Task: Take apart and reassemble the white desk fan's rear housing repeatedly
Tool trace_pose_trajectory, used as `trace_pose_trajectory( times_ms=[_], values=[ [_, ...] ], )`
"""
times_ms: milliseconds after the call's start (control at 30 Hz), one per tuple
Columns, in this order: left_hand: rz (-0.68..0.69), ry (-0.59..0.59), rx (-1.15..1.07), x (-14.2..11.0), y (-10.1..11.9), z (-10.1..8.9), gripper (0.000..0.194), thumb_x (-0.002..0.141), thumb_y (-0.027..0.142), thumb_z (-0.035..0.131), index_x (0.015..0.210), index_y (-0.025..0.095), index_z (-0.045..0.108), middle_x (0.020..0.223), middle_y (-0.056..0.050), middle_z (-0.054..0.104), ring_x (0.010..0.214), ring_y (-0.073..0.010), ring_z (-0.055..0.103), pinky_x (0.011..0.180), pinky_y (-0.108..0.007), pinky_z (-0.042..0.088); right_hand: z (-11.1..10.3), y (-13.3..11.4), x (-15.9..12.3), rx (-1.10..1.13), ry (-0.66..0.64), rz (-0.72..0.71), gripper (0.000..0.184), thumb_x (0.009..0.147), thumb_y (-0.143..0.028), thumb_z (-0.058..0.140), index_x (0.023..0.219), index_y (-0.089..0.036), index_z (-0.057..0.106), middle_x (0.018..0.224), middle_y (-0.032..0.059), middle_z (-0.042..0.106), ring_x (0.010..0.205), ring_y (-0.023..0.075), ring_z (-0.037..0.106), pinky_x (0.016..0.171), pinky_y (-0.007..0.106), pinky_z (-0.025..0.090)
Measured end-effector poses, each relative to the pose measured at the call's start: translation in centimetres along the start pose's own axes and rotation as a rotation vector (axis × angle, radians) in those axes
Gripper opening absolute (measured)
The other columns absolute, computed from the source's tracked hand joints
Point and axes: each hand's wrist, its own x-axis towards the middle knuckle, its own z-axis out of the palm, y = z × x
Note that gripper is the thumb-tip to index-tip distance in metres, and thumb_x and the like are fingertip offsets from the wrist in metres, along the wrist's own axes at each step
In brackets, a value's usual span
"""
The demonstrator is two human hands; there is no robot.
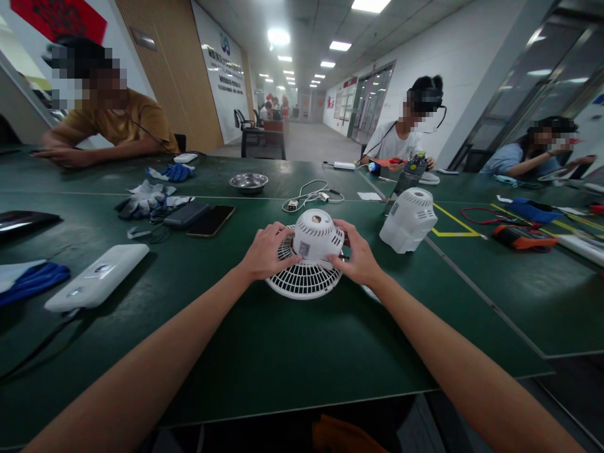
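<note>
A white fan motor housing (317,228), domed with slots around its top and a small printed code on its side, sits over a round white fan grille (304,288) lying on the table in front of me. From the left, my left hand (270,250) grips the housing, thumb on its lower front. My right hand (357,253) holds the opposite side, thumb likewise low at the front. Something small and dark red shows by the right fingers, too hidden to name. Beneath the right wrist lies a partly covered white piece (371,293).
A white plastic housing (409,220) stands to the right, near a multimeter (523,238). Beyond the grille are a coiled white cable (314,196) and a metal bowl (248,182). Leftward lie a phone (211,221), gloves (144,200) and a white power bank (98,278). Several people sit across the table.
</note>
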Motion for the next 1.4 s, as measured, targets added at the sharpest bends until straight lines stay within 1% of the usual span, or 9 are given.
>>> trace_pose_trajectory(
  times_ms=[133,300,433,600,833,933,1167,1300,1400],
  values=[
    [0.007,-0.046,0.009,0.1,0.4,0.0,0.071,0.08,0.075,0.055,0.128,0.023,0.053,0.121,-0.011,0.055,0.102,-0.0305,0.051,0.087,-0.048,0.041,0.2,-0.1,0.0,0.011,-0.033,0.032,0.087,0.078,-0.04,0.076,0.151,-0.03,0.028,0.147,0.0132,0.049,0.125,0.0358,0.056,0.101,0.059,0.051],
    [-0.014,-0.057,-0.022,0.3,0.6,0.2,0.072,0.08,0.075,0.056,0.127,0.021,0.054,0.122,-0.011,0.056,0.104,-0.0308,0.051,0.087,-0.048,0.04,0.1,-0.6,0.2,0.031,-0.03,0.046,0.084,0.08,-0.043,0.076,0.15,-0.03,0.031,0.148,0.0122,0.049,0.125,0.0352,0.056,0.102,0.059,0.051],
    [-0.031,-0.059,-0.06,0.3,0.4,0.2,0.071,0.078,0.074,0.06,0.126,0.021,0.056,0.119,-0.011,0.057,0.105,-0.0315,0.052,0.088,-0.05,0.041,0.0,-1.0,0.3,0.01,-0.027,0.038,0.083,0.079,-0.043,0.076,0.148,-0.029,0.034,0.147,0.012,0.05,0.125,0.0352,0.056,0.102,0.058,0.051],
    [-0.031,-0.054,-0.073,0.3,0.2,0.2,0.07,0.076,0.072,0.064,0.124,0.021,0.058,0.118,-0.01,0.058,0.106,-0.0322,0.053,0.092,-0.052,0.04,0.1,-1.0,0.2,0.037,-0.021,0.046,0.083,0.078,-0.042,0.078,0.148,-0.03,0.035,0.145,0.0111,0.052,0.122,0.0337,0.059,0.101,0.056,0.052],
    [-0.03,-0.051,-0.089,0.2,0.4,0.1,0.07,0.076,0.071,0.065,0.126,0.022,0.057,0.121,-0.01,0.059,0.109,-0.0324,0.053,0.095,-0.052,0.039,0.2,-0.9,0.3,0.052,-0.028,0.05,0.085,0.077,-0.043,0.078,0.149,-0.031,0.034,0.144,0.01,0.053,0.118,0.0322,0.061,0.101,0.055,0.052],
    [-0.028,-0.05,-0.081,0.1,0.4,0.1,0.07,0.078,0.07,0.064,0.128,0.022,0.056,0.122,-0.011,0.058,0.11,-0.0327,0.053,0.096,-0.052,0.039,0.1,-0.9,0.4,0.039,-0.046,0.031,0.084,0.079,-0.042,0.077,0.15,-0.031,0.034,0.147,0.0103,0.051,0.12,0.032,0.06,0.101,0.055,0.053],
    [-0.002,-0.043,-0.089,0.1,0.2,0.2,0.07,0.079,0.069,0.064,0.128,0.02,0.055,0.123,-0.013,0.057,0.109,-0.0325,0.053,0.093,-0.052,0.041,0.0,-1.0,0.6,0.028,-0.079,0.022,0.087,0.082,-0.044,0.074,0.155,-0.034,0.028,0.155,0.0094,0.044,0.131,0.0346,0.053,0.103,0.06,0.05],
    [-0.001,-0.036,-0.101,0.0,0.5,0.0,0.069,0.08,0.069,0.063,0.13,0.022,0.054,0.124,-0.012,0.057,0.109,-0.0321,0.053,0.092,-0.052,0.042,0.0,-1.1,0.7,0.036,-0.099,0.036,0.09,0.083,-0.043,0.072,0.158,-0.035,0.023,0.154,0.0096,0.045,0.132,0.0359,0.053,0.104,0.063,0.048],
    [-0.001,-0.035,-0.107,0.0,0.4,0.0,0.069,0.08,0.069,0.062,0.129,0.022,0.054,0.122,-0.011,0.057,0.108,-0.0318,0.052,0.091,-0.051,0.042,-0.1,-1.1,0.8,0.019,-0.113,0.043,0.09,0.083,-0.043,0.072,0.158,-0.036,0.023,0.154,0.0094,0.046,0.131,0.0359,0.053,0.103,0.064,0.049]
  ],
)
